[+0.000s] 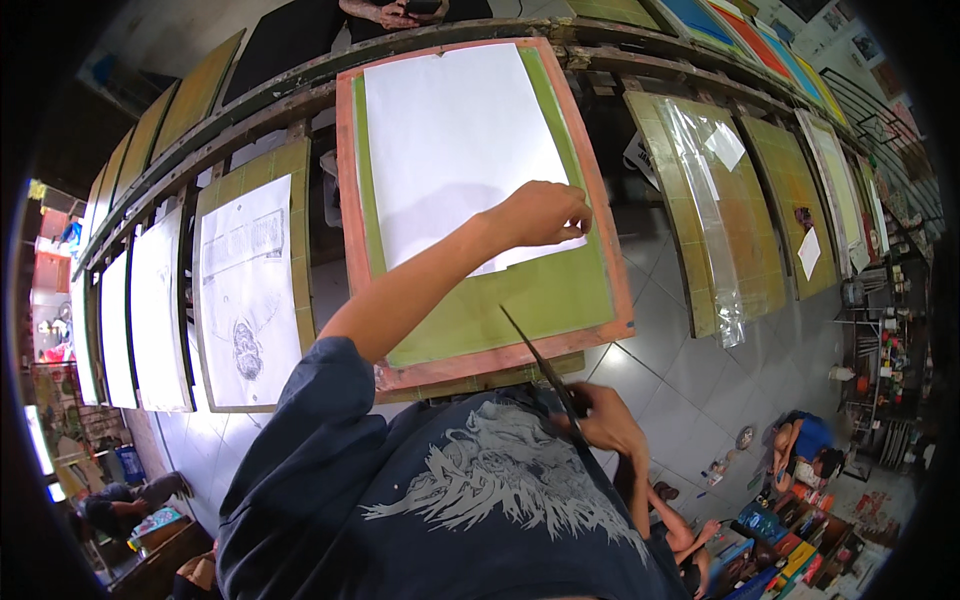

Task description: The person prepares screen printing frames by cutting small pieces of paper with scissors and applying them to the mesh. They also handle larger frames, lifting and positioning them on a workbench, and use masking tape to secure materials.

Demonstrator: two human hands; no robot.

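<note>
A large white sheet of paper (450, 130) lies over the upper part of a green mesh screen (500, 315) in a salmon-coloured frame (607, 220). My left hand (540, 213) reaches across it, fingers curled at the sheet's lower right corner; anything between the fingertips is hidden. Close to my body, my right hand (605, 420) is wrapped round the grip end of a long, dark, pointed blade (535, 352). Its tip points up and left over the bare green mesh. Whether it is a knife or scissors, I cannot tell.
Boards stand along a dark rack; a board at left bears a sheet with a grey print (243, 290). To the right is a yellowish board (700, 220) with clear tape. A person's hands (395, 12) show beyond the rack. Someone in blue (808, 440) sits low at right.
</note>
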